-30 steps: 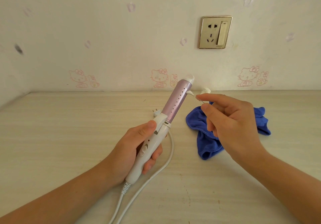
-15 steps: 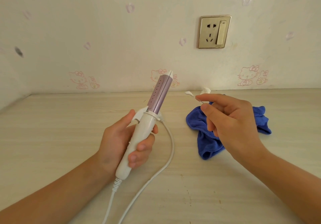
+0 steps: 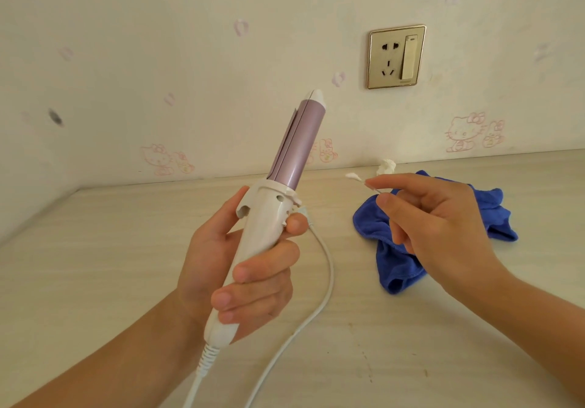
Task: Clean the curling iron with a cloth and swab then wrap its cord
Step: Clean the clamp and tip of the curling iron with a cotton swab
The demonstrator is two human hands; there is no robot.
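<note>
My left hand [image 3: 240, 265] grips the white handle of the curling iron [image 3: 278, 192], whose pink barrel points up and slightly right above the table. Its white cord [image 3: 319, 300] loops down from the handle's base and across the table towards me. My right hand [image 3: 440, 233] pinches a cotton swab [image 3: 359, 180] between thumb and forefinger, its white tip pointing left, a short gap away from the iron. The blue cloth [image 3: 392, 268] lies crumpled on the table under and behind my right hand.
The pale wooden table [image 3: 126, 249] meets a wall with cartoon stickers. A gold wall socket with a switch [image 3: 397, 56] sits above the right side. A small wad of white tissue [image 3: 386, 166] lies by the wall behind the cloth.
The swab came off the barrel. My left hand turned the iron round in its grip, so the barrel's other side faces me, and raised it closer. My right hand stayed almost still.
</note>
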